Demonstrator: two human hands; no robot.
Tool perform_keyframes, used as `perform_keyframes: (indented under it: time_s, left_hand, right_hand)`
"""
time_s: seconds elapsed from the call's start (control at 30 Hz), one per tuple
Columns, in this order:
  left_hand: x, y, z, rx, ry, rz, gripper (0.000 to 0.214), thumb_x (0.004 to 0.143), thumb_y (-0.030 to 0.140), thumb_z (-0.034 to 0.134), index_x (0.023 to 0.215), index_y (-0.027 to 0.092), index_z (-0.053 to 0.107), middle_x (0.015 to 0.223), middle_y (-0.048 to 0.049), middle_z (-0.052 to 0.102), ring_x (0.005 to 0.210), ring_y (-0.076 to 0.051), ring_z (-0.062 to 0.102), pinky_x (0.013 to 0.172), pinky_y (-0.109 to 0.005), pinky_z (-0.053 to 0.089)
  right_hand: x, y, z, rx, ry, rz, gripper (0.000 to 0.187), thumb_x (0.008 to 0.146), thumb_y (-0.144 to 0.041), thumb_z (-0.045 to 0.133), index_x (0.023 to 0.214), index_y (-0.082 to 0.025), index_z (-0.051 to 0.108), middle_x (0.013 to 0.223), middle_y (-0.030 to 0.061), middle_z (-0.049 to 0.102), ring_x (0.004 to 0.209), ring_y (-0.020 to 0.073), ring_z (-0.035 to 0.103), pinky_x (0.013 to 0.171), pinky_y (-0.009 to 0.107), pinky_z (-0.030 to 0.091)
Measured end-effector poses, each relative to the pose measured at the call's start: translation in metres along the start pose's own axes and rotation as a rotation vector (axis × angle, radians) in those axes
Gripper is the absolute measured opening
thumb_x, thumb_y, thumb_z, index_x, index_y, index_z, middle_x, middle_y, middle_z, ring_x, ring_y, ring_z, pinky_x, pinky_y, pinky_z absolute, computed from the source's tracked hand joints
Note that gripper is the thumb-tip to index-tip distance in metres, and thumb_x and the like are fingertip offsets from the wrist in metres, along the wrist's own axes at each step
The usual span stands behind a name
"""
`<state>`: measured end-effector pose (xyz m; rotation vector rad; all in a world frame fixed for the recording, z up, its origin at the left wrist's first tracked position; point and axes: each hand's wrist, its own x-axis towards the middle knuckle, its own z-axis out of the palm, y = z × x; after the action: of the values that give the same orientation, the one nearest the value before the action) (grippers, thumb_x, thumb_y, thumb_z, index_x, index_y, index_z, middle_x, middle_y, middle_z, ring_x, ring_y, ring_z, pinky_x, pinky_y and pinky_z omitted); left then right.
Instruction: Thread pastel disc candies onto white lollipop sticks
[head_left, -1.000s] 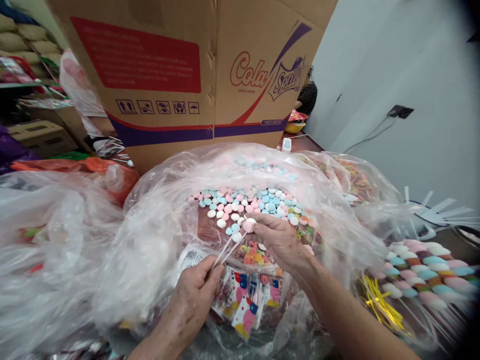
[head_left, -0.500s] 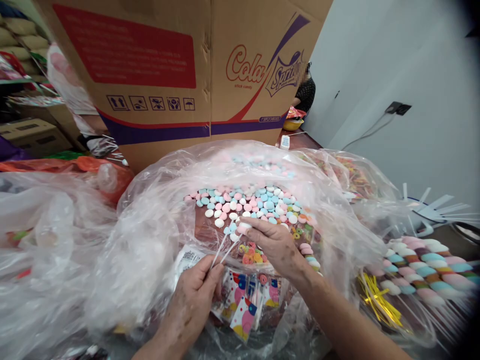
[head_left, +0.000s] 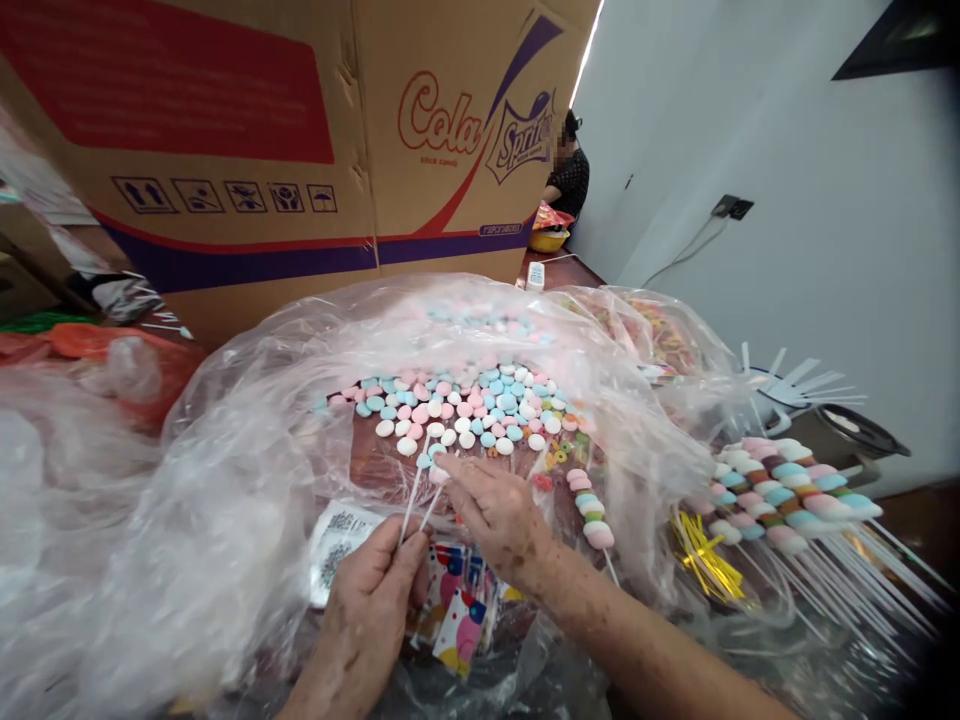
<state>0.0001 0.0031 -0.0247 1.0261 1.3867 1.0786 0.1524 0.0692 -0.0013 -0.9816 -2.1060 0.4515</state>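
You are holding two thin white sticks (head_left: 409, 503) in your left hand (head_left: 365, 600), low in the centre of the frame, its thumb and fingers clenching their lower ends while the sticks are slanting upward. Your right hand (head_left: 501, 520), just right of centre, is reaching in from the lower right, its fingertips grasping a pink candy (head_left: 439, 476) at the upper end of the right-hand stick; you cannot tell from here whether the stick is running into it. Beyond your fingers, pink, blue and white candies (head_left: 508, 403) are lying scattered across the bench (head_left: 375, 462) in the middle of the frame, with a clear plastic sheet (head_left: 247, 480) bunching around them. Right of your right hand, a loaded candy skewer (head_left: 589, 508) is lying alone, and small gummy rings (head_left: 559, 452) are sitting just above it. Below your hands, a colourful dotted packet (head_left: 459, 630) is showing, and a white label (head_left: 337, 548) is lying beside your left hand. At the right of the frame, a cluster of candy skewers (head_left: 787, 490) is resting near gold ties (head_left: 705, 560). A big cardboard box (head_left: 420, 215) is filling the upper left and centre, and a person (head_left: 572, 185) in dark clothing is partly showing past its right edge.
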Motion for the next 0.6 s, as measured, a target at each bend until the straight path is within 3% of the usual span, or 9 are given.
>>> perform_keyframes:
  time_s: [0.2, 0.33, 0.43, 0.5, 0.6]
  left_hand:
    - [0.005, 0.005, 0.003, 0.004, 0.007, 0.015, 0.032, 0.084, 0.049, 0.061, 0.075, 0.019, 0.061, 0.05, 0.0066, 0.048, 0.044, -0.009, 0.035, 0.042, -0.019, 0.026]
    - [0.007, 0.004, 0.001, 0.009, -0.026, -0.027, 0.033, 0.084, 0.052, 0.059, 0.078, 0.019, 0.063, 0.049, 0.0071, 0.047, 0.04, -0.009, 0.033, 0.039, -0.019, 0.024]
    - [0.007, 0.002, -0.003, 0.04, -0.055, -0.005, 0.035, 0.085, 0.052, 0.058, 0.07, 0.02, 0.06, 0.047, 0.0061, 0.047, 0.041, -0.009, 0.036, 0.041, -0.019, 0.025]
    - [0.006, 0.002, -0.006, 0.083, -0.087, 0.007, 0.037, 0.086, 0.05, 0.056, 0.066, 0.02, 0.057, 0.048, 0.0055, 0.047, 0.043, -0.01, 0.036, 0.042, -0.019, 0.025]
    - [0.002, 0.007, -0.007, 0.146, -0.141, 0.003, 0.037, 0.088, 0.047, 0.053, 0.063, 0.02, 0.055, 0.05, 0.0057, 0.046, 0.046, -0.01, 0.036, 0.045, -0.021, 0.026]
  right_hand:
    - [-0.005, -0.007, 0.001, 0.019, -0.15, -0.066, 0.036, 0.1, -0.023, 0.038, 0.123, -0.017, 0.065, 0.107, 0.0099, 0.073, 0.098, 0.0188, 0.07, 0.087, 0.031, 0.057]
    - [-0.006, 0.008, -0.03, -0.001, -0.138, 0.071, 0.036, 0.099, -0.027, 0.042, 0.13, -0.018, 0.059, 0.106, 0.007, 0.074, 0.087, 0.0162, 0.07, 0.079, 0.028, 0.056]
    - [-0.009, 0.033, -0.065, -0.252, -0.122, 0.236, 0.027, 0.097, -0.023, 0.044, 0.114, -0.019, 0.065, 0.095, 0.0057, 0.073, 0.083, 0.0173, 0.067, 0.077, 0.03, 0.053]
    - [-0.014, 0.05, -0.081, -0.448, -0.272, 0.249, 0.02, 0.093, -0.018, 0.047, 0.096, -0.019, 0.068, 0.089, 0.0062, 0.071, 0.086, 0.0201, 0.064, 0.077, 0.031, 0.049]
    - [-0.026, 0.065, -0.084, -0.658, -0.45, 0.185, 0.015, 0.09, -0.014, 0.051, 0.091, -0.018, 0.066, 0.089, 0.0089, 0.069, 0.089, 0.0234, 0.061, 0.079, 0.033, 0.046]
